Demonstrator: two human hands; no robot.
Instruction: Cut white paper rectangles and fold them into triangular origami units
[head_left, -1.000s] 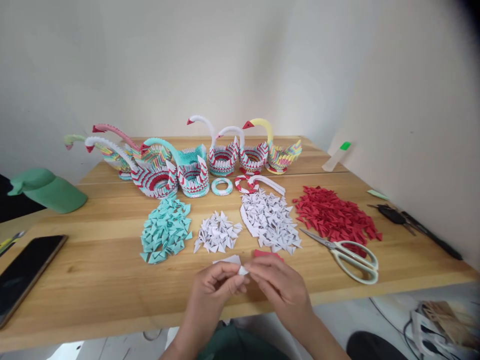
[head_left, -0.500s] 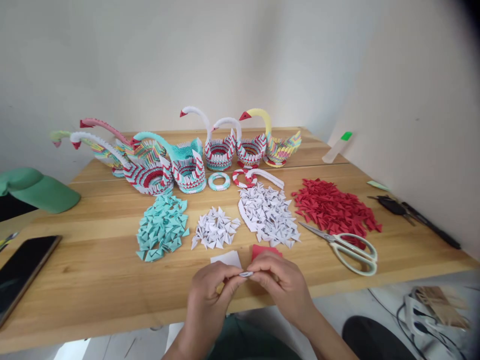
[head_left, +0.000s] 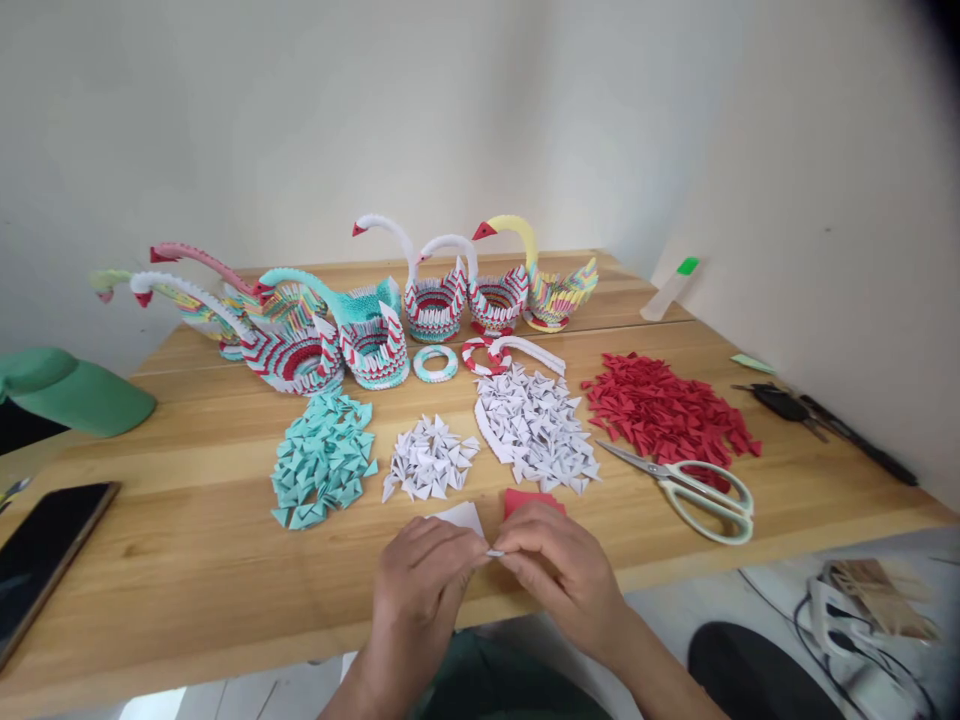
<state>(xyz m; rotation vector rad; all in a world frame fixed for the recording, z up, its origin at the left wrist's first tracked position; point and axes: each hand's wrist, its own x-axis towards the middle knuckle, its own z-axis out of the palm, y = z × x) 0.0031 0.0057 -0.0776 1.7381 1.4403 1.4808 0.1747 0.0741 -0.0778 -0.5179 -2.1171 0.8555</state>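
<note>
You are pinching a small folded piece of white paper (head_left: 495,553) between the fingertips of your left hand (head_left: 431,568) and right hand (head_left: 566,568), with thumbs and forefingers closing on it from either side. The piece is sitting just above the near edge of the wooden table (head_left: 187,560), mostly hidden by your fingers. Just beyond your left hand, white paper sheets (head_left: 463,516) are lying partly covered; red paper sheets (head_left: 527,499) are lying just beyond your right. Farther off, from left to right, turquoise folded triangles (head_left: 322,460), a smaller white pile (head_left: 430,458), a larger white pile (head_left: 536,425) and red folded triangles (head_left: 664,405) are resting in heaps. Scissors (head_left: 661,472) are lying near the red heap, their blades pointing far left. Paper swans (head_left: 437,318) are standing at the far side.
</note>
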